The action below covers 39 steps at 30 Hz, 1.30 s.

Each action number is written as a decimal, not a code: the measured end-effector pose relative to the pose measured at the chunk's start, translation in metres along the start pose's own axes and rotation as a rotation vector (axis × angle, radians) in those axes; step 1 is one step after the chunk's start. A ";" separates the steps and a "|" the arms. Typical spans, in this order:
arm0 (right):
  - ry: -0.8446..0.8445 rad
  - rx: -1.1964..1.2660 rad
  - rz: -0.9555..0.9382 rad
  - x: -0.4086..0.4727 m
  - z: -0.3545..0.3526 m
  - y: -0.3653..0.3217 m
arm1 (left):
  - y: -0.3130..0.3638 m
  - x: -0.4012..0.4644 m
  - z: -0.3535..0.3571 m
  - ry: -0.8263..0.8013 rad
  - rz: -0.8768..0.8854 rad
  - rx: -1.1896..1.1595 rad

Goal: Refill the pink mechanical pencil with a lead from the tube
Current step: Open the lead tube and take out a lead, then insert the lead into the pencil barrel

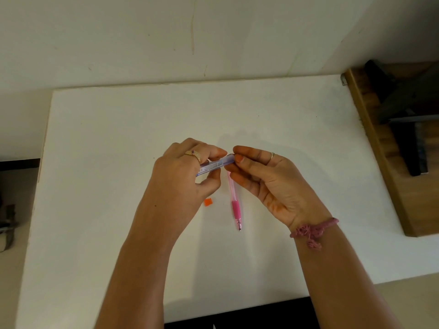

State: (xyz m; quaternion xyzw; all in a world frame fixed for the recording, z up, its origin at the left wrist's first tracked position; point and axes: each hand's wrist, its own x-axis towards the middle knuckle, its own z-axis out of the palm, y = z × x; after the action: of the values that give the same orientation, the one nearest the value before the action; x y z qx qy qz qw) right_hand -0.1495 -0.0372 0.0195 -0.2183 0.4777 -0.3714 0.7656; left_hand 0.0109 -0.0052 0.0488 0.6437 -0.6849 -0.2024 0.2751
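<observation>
White table (118,150) is lying under both hands. Left hand (187,176) is gripping the lead tube (213,166) while right hand (268,184) is pinching its end; the pink pencil (235,203) is lying flat below, beside an orange cap (208,202).

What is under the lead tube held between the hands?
The pink pencil lies on the white table below the lead tube; its top end is covered by the right hand.

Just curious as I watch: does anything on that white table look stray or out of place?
Only a small orange piece lying loose on the white table, left of the pink pencil. What it is cannot be told. Both hands hold the lead tube above.
</observation>
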 end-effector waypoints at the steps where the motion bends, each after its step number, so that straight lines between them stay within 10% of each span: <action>1: 0.007 -0.012 -0.023 0.000 0.001 -0.001 | 0.000 0.000 0.000 0.007 -0.008 -0.006; 21: 0.304 -0.438 -0.671 -0.005 0.027 0.002 | -0.007 -0.002 0.017 0.065 -0.308 -0.238; 39: 0.374 -0.236 -0.505 0.003 0.011 0.003 | -0.030 -0.009 0.029 0.003 -0.564 -0.126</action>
State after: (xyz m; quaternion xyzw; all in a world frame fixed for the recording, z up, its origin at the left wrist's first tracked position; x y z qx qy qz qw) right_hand -0.1377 -0.0374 0.0205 -0.3447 0.5806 -0.5252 0.5180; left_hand 0.0159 -0.0013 0.0064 0.7907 -0.4646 -0.3121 0.2482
